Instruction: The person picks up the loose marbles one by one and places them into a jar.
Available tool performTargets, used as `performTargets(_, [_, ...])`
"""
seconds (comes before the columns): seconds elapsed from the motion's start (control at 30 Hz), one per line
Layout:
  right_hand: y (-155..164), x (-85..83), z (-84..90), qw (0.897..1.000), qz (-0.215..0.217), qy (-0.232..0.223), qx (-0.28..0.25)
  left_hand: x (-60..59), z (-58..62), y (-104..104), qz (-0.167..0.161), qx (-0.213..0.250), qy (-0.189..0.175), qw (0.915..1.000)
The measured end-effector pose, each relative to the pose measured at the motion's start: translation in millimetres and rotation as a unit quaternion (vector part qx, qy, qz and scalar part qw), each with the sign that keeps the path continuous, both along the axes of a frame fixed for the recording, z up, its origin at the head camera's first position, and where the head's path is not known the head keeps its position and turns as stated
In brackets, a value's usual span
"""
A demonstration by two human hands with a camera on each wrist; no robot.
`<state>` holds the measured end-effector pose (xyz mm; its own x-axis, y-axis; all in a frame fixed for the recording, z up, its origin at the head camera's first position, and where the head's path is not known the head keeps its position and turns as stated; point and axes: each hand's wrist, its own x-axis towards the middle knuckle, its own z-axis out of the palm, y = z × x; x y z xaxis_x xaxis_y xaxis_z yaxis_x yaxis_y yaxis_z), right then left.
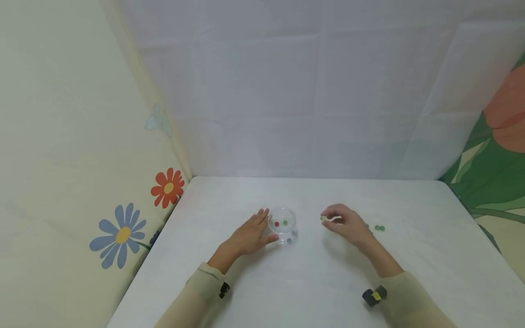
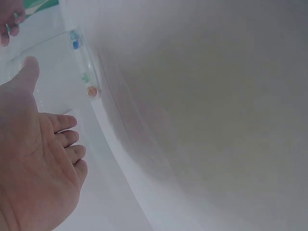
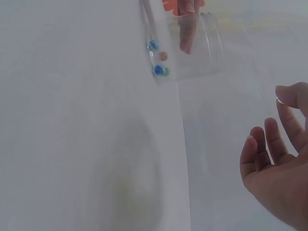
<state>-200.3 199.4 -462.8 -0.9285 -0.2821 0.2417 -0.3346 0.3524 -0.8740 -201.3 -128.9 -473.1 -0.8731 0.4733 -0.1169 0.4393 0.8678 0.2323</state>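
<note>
A clear, see-through jar [image 1: 293,224] stands upright on the white table with its mouth up. Several glass marbles lie on its bottom, among them a red-orange marble [image 3: 163,56], a blue marble [image 3: 158,70] and a green marble [image 2: 85,77]. My left hand [image 1: 249,235] is at the jar's left side, fingers stretched along it and thumb in front. To the right of the jar, my right hand [image 1: 347,225] is raised over the table and pinches a small pale-green marble [image 1: 323,218] between thumb and index finger. The right wrist view mostly hides this marble behind the fingertips.
Green marbles [image 1: 379,228] lie on the table to the right of my right hand. A white cloth backdrop [image 1: 262,114] rises behind the table's far edge. Flower-printed cloth [image 1: 123,234] hangs along the left side, and more printed cloth [image 1: 500,177] hangs at the right.
</note>
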Motion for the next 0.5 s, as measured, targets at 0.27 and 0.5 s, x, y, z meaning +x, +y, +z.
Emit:
performTargets(0.27, [-16.8, 1.6, 8.2, 1.000, 0.012, -0.019, -0.010, 0.8, -1.5, -1.0, 0.001, 0.010, -0.002, 1.0000])
performTargets(0.5, [-27.4, -4.1, 5.2, 0.999, 0.013, -0.030, -0.001, -0.4, -4.5, -2.6, -0.001, 0.010, 0.002, 0.9999])
